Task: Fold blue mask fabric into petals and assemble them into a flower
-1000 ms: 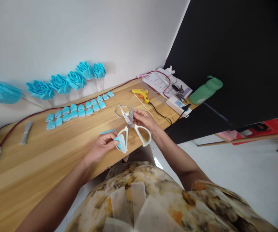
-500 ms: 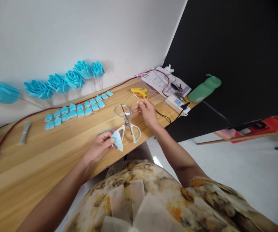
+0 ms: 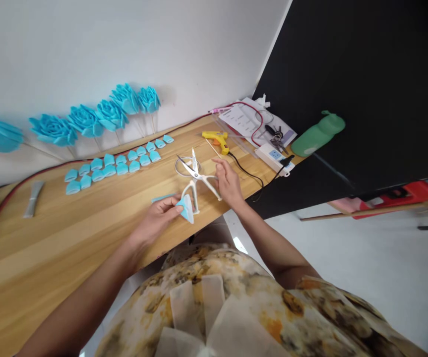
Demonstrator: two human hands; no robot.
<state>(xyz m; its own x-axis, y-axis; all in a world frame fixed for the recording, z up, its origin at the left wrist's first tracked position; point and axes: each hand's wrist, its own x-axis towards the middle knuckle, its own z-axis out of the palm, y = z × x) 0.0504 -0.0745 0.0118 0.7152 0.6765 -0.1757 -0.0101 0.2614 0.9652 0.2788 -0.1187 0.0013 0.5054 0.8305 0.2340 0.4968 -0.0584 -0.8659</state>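
My left hand (image 3: 160, 214) pinches a folded blue petal piece (image 3: 187, 208) with a pale inner side, near the table's front edge. Just beyond it are white-handled scissors (image 3: 196, 176) with their blades spread apart. My right hand (image 3: 229, 184) is at the right handle of the scissors, its fingers curled against the loop and the index finger stretched forward. Part of that grip is hidden. Beneath the blades lies a wire-like ring (image 3: 178, 168). A strip of blue material (image 3: 158, 199) shows behind my left fingers.
Two rows of folded blue petals (image 3: 109, 170) lie along the back. Several blue flowers on sticks (image 3: 87, 120) lean at the wall. To the right are a yellow glue gun (image 3: 215, 136), thin stick (image 3: 212, 148), power strip (image 3: 273, 157), keys (image 3: 276, 136), papers (image 3: 236, 119) and green bottle (image 3: 316, 134).
My right hand has come down to the scissors' handle from beside the glue gun. The scissors have turned and their blades have spread wider. My left hand still holds the petal piece.
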